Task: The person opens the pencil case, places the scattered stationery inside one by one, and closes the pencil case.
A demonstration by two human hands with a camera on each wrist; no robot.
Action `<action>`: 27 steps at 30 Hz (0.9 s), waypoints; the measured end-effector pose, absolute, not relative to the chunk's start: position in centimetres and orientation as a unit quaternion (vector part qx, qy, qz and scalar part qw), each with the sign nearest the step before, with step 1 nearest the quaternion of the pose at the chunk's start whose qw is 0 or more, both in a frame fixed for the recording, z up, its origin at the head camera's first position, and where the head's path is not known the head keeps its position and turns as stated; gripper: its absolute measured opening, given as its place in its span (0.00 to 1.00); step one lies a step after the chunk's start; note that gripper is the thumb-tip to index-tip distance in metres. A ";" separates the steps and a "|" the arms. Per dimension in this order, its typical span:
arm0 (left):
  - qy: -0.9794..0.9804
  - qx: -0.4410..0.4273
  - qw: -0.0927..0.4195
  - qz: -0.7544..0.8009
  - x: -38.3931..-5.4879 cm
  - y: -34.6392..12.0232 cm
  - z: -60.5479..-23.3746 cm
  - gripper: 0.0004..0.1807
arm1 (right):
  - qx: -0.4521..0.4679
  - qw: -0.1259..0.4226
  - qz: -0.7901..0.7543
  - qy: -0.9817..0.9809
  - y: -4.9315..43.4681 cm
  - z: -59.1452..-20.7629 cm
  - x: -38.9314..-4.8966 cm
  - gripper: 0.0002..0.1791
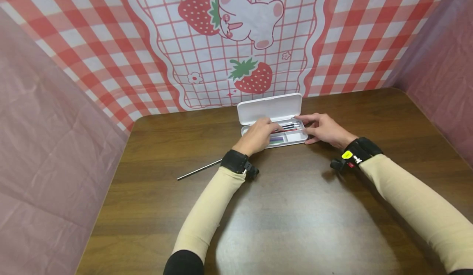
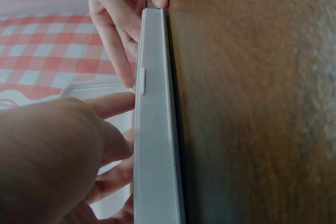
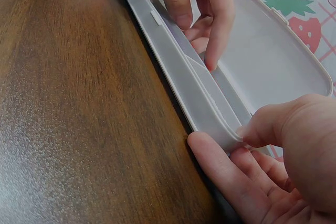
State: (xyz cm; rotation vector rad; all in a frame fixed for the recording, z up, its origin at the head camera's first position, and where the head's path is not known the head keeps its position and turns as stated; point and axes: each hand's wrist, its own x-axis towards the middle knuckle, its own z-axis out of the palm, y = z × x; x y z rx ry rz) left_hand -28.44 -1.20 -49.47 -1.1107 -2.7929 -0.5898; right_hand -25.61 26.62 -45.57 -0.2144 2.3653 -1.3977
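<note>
A white pencil case (image 1: 295, 137) sits with its lid (image 1: 269, 108) raised at the back of the table. My left hand (image 1: 256, 135) reaches down into it from the front left, its fingers spread over the contents. In the right wrist view, that hand's index fingertip (image 3: 211, 61) is right at a small red end. Dark and silver pens (image 1: 290, 126) and a red pen (image 1: 290, 130) lie in the rear section. Something purple and green (image 1: 276, 139) shows in the front section. My right hand (image 1: 325, 129) grips the case's right end, thumb on the rim and fingers outside.
A thin silver rod (image 1: 199, 169) lies on the wooden table (image 1: 288, 213), left of the case and partly hidden by my left wrist. Close behind the lid hangs a red checked cloth (image 1: 354, 41) with strawberry prints. Pink cloth walls (image 1: 44, 143) stand at both sides.
</note>
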 end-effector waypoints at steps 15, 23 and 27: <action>-0.910 -0.365 0.036 -0.196 -28.3 -1.1 -49.5 0.27 | -0.081 0.192 -0.499 0.841 26.8 -45.7 -25.7 0.35; -0.909 -0.368 0.027 -0.195 -28.2 -1.1 -48.8 0.25 | -0.077 0.192 -0.502 0.840 26.7 -45.6 -25.6 0.34; -0.906 -0.374 0.050 -0.191 -28.6 -1.0 -49.2 0.24 | -0.079 0.191 -0.500 0.841 26.6 -45.6 -25.6 0.34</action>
